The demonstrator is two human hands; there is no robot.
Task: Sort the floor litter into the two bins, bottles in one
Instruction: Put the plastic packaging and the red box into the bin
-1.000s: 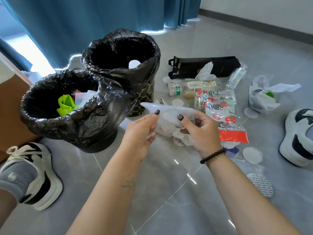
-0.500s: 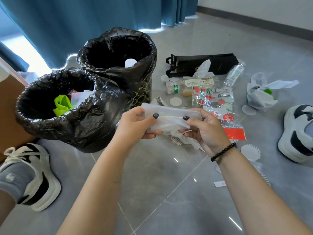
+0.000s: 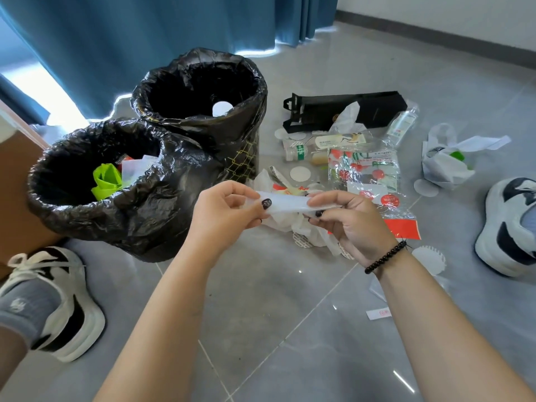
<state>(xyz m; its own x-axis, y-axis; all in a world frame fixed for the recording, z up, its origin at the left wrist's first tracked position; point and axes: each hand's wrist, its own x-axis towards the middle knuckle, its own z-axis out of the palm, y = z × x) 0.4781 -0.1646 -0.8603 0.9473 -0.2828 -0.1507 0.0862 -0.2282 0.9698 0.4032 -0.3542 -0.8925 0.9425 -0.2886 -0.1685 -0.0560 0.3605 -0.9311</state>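
My left hand and my right hand both pinch a white plastic wrapper, stretched flat between them above the floor. Two bins lined with black bags stand to the left. The near bin holds a green scrap and white paper. In the far bin I see only a white disc. Litter lies beyond my hands: a clear bottle, a small white bottle with a green label, printed plastic packets, and white discs.
A black paper bag lies flat behind the litter. A white plastic bag sits at the right. My shoes flank the scene, the other shoe at the left. A brown box stands behind the near bin. Blue curtains hang at the back.
My hands have folded the white wrapper narrower and pulled it tauter between them. The view has shifted slightly; the litter and bins stay in place.
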